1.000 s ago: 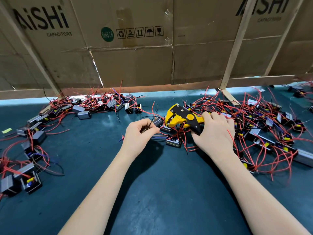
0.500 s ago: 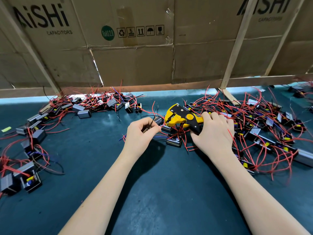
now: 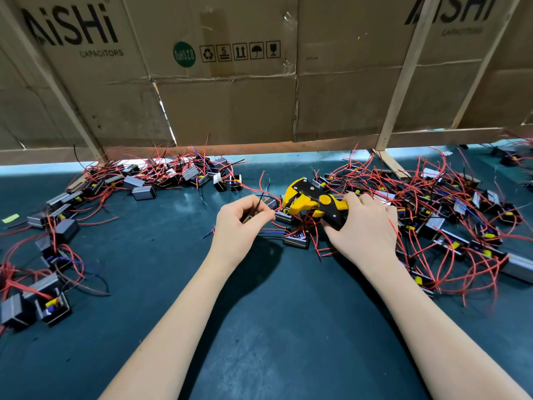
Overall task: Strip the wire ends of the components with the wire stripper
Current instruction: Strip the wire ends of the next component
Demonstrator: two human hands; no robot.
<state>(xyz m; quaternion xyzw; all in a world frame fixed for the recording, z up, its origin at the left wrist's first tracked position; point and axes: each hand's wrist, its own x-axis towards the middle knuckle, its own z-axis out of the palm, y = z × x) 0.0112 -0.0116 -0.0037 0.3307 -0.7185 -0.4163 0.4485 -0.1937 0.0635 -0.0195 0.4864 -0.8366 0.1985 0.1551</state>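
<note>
1. Cardboard wall point(image 3: 225, 111) stands along the far edge of the counter point(image 3: 259, 327). Counter surface is dark green.
2. Components lie in two heaps. A big tangle of red-wired components point(image 3: 450, 226) covers the right side toward the far edge. A looser spread point(image 3: 138, 183) runs along the far-left part and down the left edge.
3. My right hand point(image 3: 366, 229) has its grip clamped round the handles of the wire stripper point(image 3: 311, 202). It is yellow and black, near the middle of the counter toward the far edge, head pointing left.
4. My left hand point(image 3: 239, 223) has its grip pinched together on a thin wire point(image 3: 257, 204), just left of the stripper head. A small part sits under the fingers; I cannot tell what it is.
5. Step in hand, as I judge it: lining up a wire end with the stripper's mouth. Whether the wire is already in the mouth I cannot tell.
6. Next move calls for feeding the end straight in, holding it steady, then squeezing the handles. Stray red wires crowd the head and could get caught.
</note>
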